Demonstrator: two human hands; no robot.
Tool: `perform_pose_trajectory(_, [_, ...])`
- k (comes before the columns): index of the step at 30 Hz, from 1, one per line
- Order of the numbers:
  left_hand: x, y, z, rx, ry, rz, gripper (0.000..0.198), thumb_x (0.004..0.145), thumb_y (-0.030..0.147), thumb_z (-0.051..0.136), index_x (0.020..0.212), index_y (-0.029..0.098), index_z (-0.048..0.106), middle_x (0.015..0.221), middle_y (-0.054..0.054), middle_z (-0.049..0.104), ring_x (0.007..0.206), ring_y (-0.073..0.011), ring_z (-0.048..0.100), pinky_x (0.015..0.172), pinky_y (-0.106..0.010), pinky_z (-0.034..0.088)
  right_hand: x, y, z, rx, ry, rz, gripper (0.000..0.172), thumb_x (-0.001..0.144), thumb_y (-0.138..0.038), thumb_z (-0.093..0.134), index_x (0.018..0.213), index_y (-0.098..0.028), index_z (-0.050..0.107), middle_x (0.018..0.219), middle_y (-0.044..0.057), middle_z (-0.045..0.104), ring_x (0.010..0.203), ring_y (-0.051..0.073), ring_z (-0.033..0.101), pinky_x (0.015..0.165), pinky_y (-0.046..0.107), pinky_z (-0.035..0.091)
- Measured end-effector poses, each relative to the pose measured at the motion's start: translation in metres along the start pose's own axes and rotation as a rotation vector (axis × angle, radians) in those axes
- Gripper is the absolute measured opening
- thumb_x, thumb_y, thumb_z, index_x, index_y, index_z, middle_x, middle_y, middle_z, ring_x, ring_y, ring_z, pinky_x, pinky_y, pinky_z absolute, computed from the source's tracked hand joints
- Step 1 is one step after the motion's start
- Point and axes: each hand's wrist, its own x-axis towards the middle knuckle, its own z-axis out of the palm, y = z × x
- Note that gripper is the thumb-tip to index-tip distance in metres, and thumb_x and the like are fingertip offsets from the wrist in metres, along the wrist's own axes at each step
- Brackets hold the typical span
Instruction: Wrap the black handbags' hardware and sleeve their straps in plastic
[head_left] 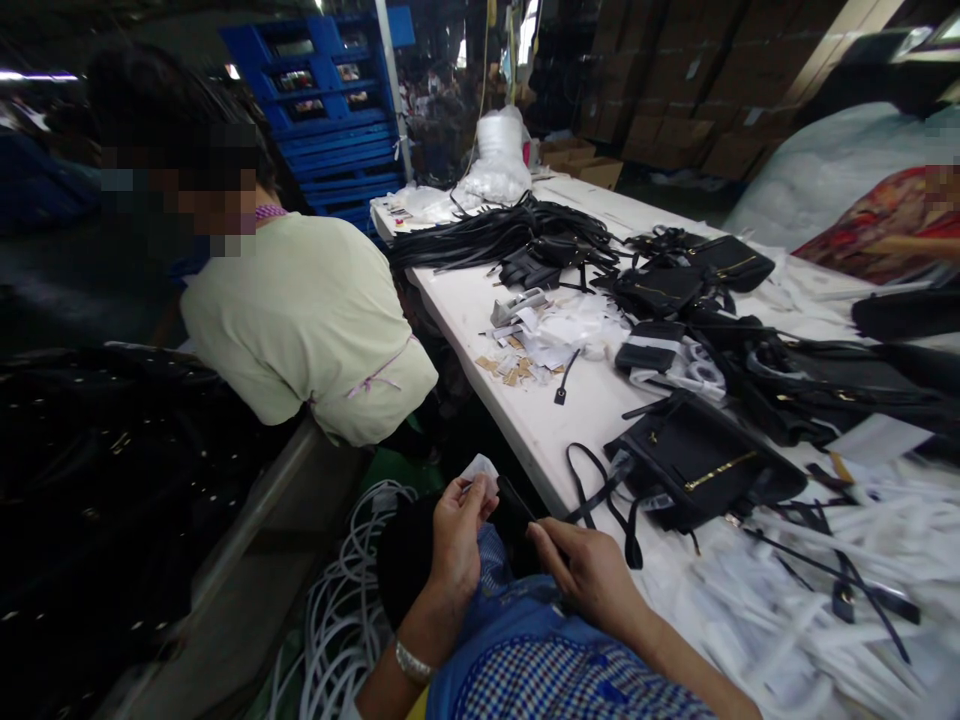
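Note:
My left hand is closed, pinching a small crumpled piece of white wrapping paper in front of my lap. To its right, my right hand has its thumb and fingers pressed together on a thin black strap, partly lost against the dark background. A black handbag with a gold zipper lies on the table just beyond my right hand, its straps trailing toward the edge.
The white table carries black bags, a bundle of black straps, paper scraps and white wrapping strips. A person in a pale green top bends at left. White cords lie below; another person's patterned sleeve shows at right.

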Motion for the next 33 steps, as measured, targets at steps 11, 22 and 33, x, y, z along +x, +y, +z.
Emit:
perform_pose_trajectory(11, [-0.007, -0.001, 0.0, 0.05, -0.1, 0.016, 0.033, 0.071, 0.034, 0.076, 0.094, 0.014, 0.065, 0.093, -0.009, 0.07, 0.087, -0.018, 0.066, 0.082, -0.029, 0.051, 0.002, 0.002, 0.005, -0.013, -0.048, 0.073, 0.048, 0.097, -0.048, 0.026, 0.073, -0.021, 0.058, 0.062, 0.002, 0.063, 0.056, 0.015, 0.058, 0.054, 0.024, 0.032])
perform_pose_trajectory(22, [-0.004, 0.006, -0.009, 0.097, -0.072, 0.003, 0.028, 0.066, 0.023, 0.08, 0.09, 0.015, 0.067, 0.092, -0.006, 0.072, 0.087, -0.0173, 0.068, 0.077, -0.022, 0.053, 0.015, -0.004, -0.005, 0.283, -0.079, 0.044, 0.031, 0.093, -0.039, 0.043, 0.101, -0.019, 0.065, 0.078, 0.003, 0.069, 0.07, 0.016, 0.063, 0.065, 0.022, 0.045])
perform_pose_trajectory(33, [-0.005, -0.018, 0.007, 0.043, -0.147, -0.132, 0.02, 0.07, 0.013, 0.076, 0.086, 0.018, 0.066, 0.094, -0.006, 0.072, 0.095, -0.02, 0.067, 0.081, -0.024, 0.055, 0.029, 0.0, -0.015, 0.381, 0.085, -0.046, 0.054, 0.087, -0.027, 0.052, 0.14, -0.027, 0.039, 0.081, 0.0, 0.068, 0.069, 0.014, 0.061, 0.063, 0.02, 0.044])
